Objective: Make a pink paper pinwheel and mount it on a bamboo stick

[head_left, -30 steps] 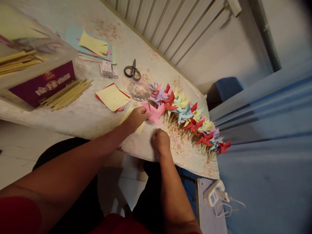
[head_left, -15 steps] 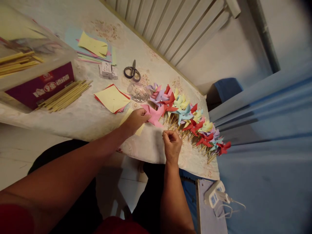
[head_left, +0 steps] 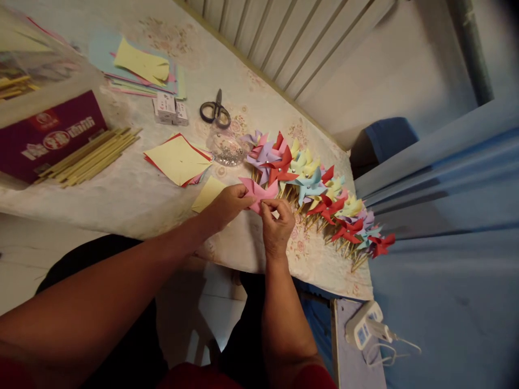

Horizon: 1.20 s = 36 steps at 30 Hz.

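My left hand [head_left: 232, 205] grips the left side of a pink paper pinwheel [head_left: 259, 190] above the table. At the pinwheel's lower right, my right hand [head_left: 278, 226] is closed in a pinch close to its centre; what the fingertips hold is too small to make out. Just behind lie finished pinwheels on sticks, among them a red one [head_left: 283, 168] and a light blue one [head_left: 308, 186]. A clear dish [head_left: 227, 149] of small metal pieces is beyond my left hand. A yellow sheet [head_left: 208, 193] lies beside my left wrist.
Stacked yellow and red squares [head_left: 177, 160], black scissors [head_left: 216, 111], small white boxes [head_left: 166, 108] and coloured paper [head_left: 141, 62] lie to the left. Wooden sticks [head_left: 91, 156] rest by a purple-labelled box [head_left: 52, 135]. A power strip [head_left: 364, 324] sits at lower right.
My right hand has moved up and left to the pink pinwheel, its pinch now at the paper. My left hand still holds it. The view has shifted slightly.
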Available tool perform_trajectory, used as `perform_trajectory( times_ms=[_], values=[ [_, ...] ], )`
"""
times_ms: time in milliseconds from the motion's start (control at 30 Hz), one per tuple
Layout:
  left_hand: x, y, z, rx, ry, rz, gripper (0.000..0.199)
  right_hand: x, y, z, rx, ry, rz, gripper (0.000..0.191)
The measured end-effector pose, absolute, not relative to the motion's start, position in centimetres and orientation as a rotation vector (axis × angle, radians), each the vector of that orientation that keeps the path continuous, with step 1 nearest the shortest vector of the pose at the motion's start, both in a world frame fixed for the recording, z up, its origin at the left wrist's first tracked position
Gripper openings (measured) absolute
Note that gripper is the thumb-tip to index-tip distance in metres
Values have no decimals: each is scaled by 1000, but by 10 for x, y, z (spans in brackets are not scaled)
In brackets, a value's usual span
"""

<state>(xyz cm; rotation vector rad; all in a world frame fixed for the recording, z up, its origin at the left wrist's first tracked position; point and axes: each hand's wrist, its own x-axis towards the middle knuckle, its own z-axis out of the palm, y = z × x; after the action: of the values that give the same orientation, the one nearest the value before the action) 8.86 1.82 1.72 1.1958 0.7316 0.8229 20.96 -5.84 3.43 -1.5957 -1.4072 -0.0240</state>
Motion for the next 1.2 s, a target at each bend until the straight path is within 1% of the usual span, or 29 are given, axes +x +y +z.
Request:
perform_trajectory(
  times_ms=[233, 400, 667, 833, 1000, 1200],
  values=[
    [93, 18, 16, 1207, 765, 818, 33, 214, -58, 33, -1648, -1404, 0, 15],
    [94, 18, 15, 1228, 767, 792, 31, 216, -59, 31, -1643, -1402, 19, 16],
    [93, 20, 12, 1251, 807, 810, 34, 215, -59, 29, -1622, -1422, 8, 16],
    [93, 18, 14, 1241, 815, 806, 31, 215, -58, 28, -1625, -1427, 11, 15],
    [92, 17, 18, 1250, 828, 807, 34, 215, -58, 28, -1620, -1431, 23, 16],
    [91, 17, 19, 1267, 843, 792, 32, 217, -58, 26, -1643, -1432, 48, 15]
  ],
)
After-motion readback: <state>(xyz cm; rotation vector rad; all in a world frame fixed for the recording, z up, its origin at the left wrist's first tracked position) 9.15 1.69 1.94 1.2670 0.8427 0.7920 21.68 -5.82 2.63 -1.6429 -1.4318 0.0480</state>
